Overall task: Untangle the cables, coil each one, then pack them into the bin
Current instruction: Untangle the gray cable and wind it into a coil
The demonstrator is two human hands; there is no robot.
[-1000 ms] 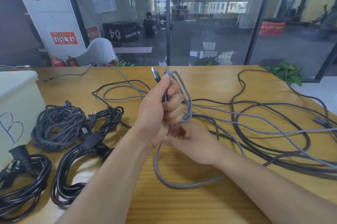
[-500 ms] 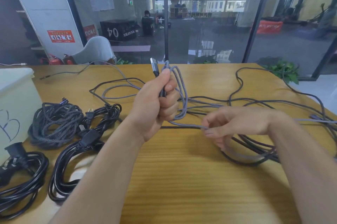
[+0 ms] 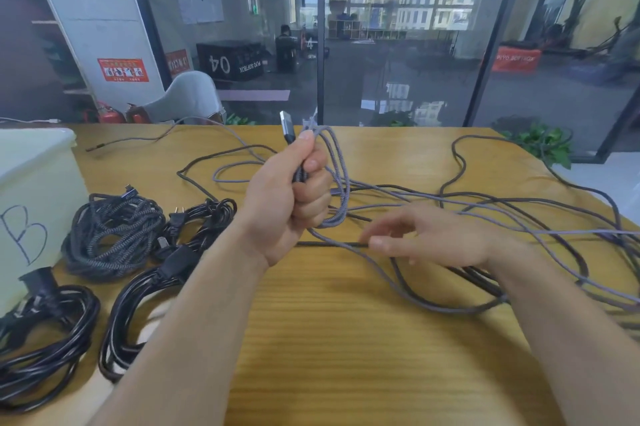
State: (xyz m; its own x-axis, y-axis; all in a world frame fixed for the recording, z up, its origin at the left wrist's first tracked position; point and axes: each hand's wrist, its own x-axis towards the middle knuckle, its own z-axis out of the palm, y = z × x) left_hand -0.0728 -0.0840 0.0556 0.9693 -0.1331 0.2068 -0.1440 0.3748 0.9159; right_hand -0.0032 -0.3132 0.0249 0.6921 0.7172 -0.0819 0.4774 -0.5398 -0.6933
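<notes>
Two hands, left (image 3: 289, 203) gripping grey cable (image 3: 334, 162)

Grey braided cable (image 3: 337, 179) loops upright above table; black coils (image 3: 114, 235) lie beside white bin (image 3: 38, 183).

A second ago your right hand (image 3: 433, 238) sat tucked under your left fist, down at the bottom of the grey cable (image 3: 337, 179) loops. It then swung out to the right along the cable, and now it sits just right of the loops, fingers loosely bent over the strand. The slack loop that drooped toward you below your hands is gone; that length now trails to the right across the table (image 3: 346, 339).
</notes>
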